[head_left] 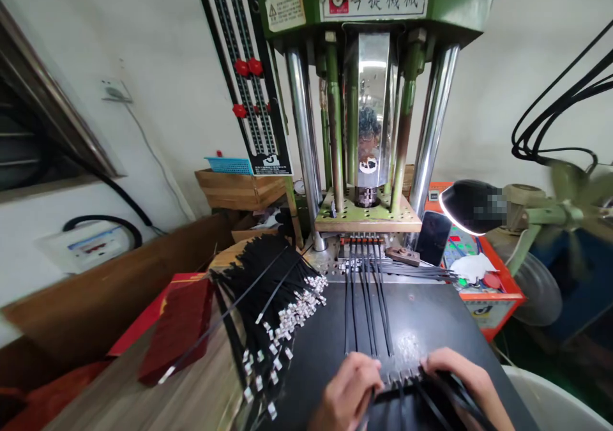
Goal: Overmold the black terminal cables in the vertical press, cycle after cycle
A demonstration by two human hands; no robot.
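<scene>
My left hand (352, 389) is closed around a thin black strap, its fingertips at the left end of a narrow slotted holder (402, 380). My right hand (462, 377) is curled at the holder's right end, with several black straps (453, 393) running under its palm. Small metal ends show along the holder, and straps trail from it towards me. Beyond my hands, several black straps (368, 310) lie lengthwise from the press bed over the dark worktable (421, 316). Some fingers and the strap ends near my body are hidden.
A green press (368, 217) with steel columns stands ahead. Left lies a heap of black straps (268, 278) with metal ends, beside a dark red block (179, 329). Right are a lamp (472, 207), an orange control box (493, 297), a fan (565, 211) and a white tub (550, 393).
</scene>
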